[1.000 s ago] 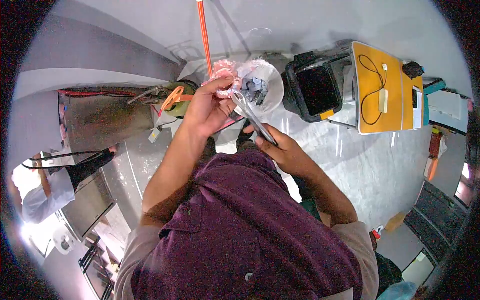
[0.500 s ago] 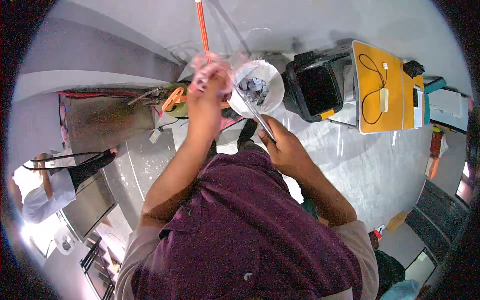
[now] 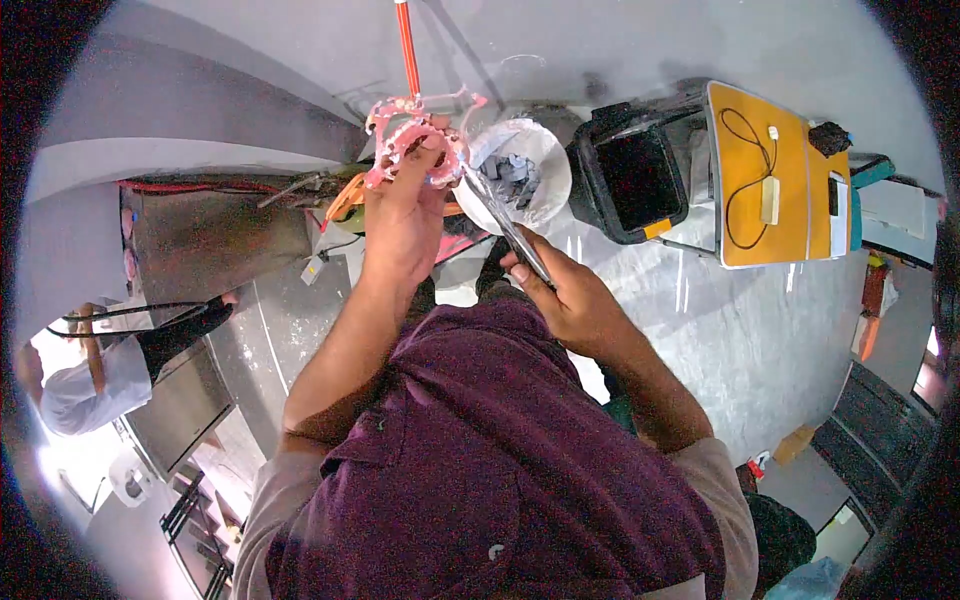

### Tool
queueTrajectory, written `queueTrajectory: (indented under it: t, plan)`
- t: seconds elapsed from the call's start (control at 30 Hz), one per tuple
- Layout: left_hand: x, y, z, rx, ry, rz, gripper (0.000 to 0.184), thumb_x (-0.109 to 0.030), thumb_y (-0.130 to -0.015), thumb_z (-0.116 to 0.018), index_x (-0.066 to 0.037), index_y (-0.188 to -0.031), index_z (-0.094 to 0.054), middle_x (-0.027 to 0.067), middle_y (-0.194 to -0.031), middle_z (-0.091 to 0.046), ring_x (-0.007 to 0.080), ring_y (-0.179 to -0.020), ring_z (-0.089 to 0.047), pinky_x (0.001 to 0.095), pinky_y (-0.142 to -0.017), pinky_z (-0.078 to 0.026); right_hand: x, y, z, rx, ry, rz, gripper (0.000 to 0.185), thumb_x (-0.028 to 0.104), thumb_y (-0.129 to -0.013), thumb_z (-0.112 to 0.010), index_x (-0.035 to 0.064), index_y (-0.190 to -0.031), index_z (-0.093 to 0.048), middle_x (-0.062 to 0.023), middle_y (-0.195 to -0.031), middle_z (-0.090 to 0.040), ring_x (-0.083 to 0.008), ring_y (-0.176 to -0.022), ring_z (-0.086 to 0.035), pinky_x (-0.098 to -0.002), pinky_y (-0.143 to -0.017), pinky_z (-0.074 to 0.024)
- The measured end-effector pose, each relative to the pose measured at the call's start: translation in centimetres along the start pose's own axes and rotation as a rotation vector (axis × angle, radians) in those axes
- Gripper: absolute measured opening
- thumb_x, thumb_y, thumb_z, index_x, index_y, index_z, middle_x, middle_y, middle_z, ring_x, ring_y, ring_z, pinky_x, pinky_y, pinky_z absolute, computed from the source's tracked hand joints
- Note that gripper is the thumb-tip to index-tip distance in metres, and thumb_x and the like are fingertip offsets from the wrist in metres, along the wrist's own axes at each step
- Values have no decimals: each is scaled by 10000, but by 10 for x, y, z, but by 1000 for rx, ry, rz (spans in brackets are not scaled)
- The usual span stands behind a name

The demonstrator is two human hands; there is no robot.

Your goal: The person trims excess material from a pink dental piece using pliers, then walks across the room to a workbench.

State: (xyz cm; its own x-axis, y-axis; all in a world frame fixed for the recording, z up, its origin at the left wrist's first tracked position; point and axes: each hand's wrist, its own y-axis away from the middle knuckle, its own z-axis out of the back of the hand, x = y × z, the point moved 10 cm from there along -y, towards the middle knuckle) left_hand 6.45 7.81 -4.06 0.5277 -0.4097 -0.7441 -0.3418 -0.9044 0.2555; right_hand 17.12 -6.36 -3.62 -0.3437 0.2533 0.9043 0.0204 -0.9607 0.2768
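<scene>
My left hand (image 3: 405, 215) grips a pink openwork piece (image 3: 418, 145) with looped branches and pale specks; its exact kind is unclear. In my right hand (image 3: 570, 295) is a long, slim, silver metal tool (image 3: 508, 222), its far end close to the pink piece. Whether the two touch I cannot tell. Just beyond the tool stands a white bucket (image 3: 552, 165) with crumpled grey and white scraps (image 3: 515, 178) inside.
A black open-topped bin (image 3: 590, 190) stands right of the bucket, beside a yellow board (image 3: 790, 190) bearing a cable. Left of my hands are orange handles (image 3: 345, 200) and a red-orange pole (image 3: 407, 45). Another person (image 3: 100, 385) is at far left.
The pink piece was blurred by motion and now shows sharply, a little lower and turned. The silver tool has tilted slightly, with my right hand nearly in place.
</scene>
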Motion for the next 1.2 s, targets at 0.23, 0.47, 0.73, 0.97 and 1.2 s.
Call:
queueTrajectory:
  t: [0.23, 0.47, 0.73, 0.97, 1.2]
  plan:
    - [-4, 6, 1, -50, -38, -89, 216, -122, -918, -629, -39, -1117, -621, 37, -1052, -641, 118, -936, -588, 285, -832, -466, 7, -1, -2, -81, -31, 13, 434, 218, -1002, -464, 39, -1393, -403, -193, -1154, -607, -293, -1109, -601, -363, -948, -447]
    - [-12, 10, 1, -78, -124, -205, 220, -163, -933, -625, -52, -1124, -614, 27, -1041, -641, 95, -925, -576, 260, -818, -454, 4, -4, -9, -95, -54, 20, 407, 222, -1002, -462, 37, -1363, -435, -213, -1295, -542, -322, -1236, -521, -377, -1006, -399]
    - [-20, 14, 0, -128, -367, -261, 239, -222, -939, -621, -45, -1101, -617, 15, -984, -643, 98, -888, -580, 251, -793, -456, 3, -3, -11, -43, -175, -70, 369, 278, -1014, -436, 79, -1321, -484, -178, -1218, -588, -288, -1157, -569, -360, -974, -407]
    - [-18, 13, -4, -108, -413, -223, 229, -213, -939, -619, -42, -1091, -630, 22, -996, -650, 99, -894, -584, 250, -794, -460, -1, -4, -13, -46, -208, -85, 367, 297, -1013, -441, 77, -1302, -496, -170, -1164, -607, -264, -1103, -588, -347, -950, -416]
    - [-25, 12, -5, -117, -337, -289, 204, -194, -931, -630, -42, -1067, -645, 15, -961, -655, 85, -855, -584, 240, -752, -462, 4, -3, -13, -29, -197, -116, 374, 301, -1016, -435, 74, -1308, -495, -166, -1137, -617, -262, -1091, -593, -347, -944, -420]
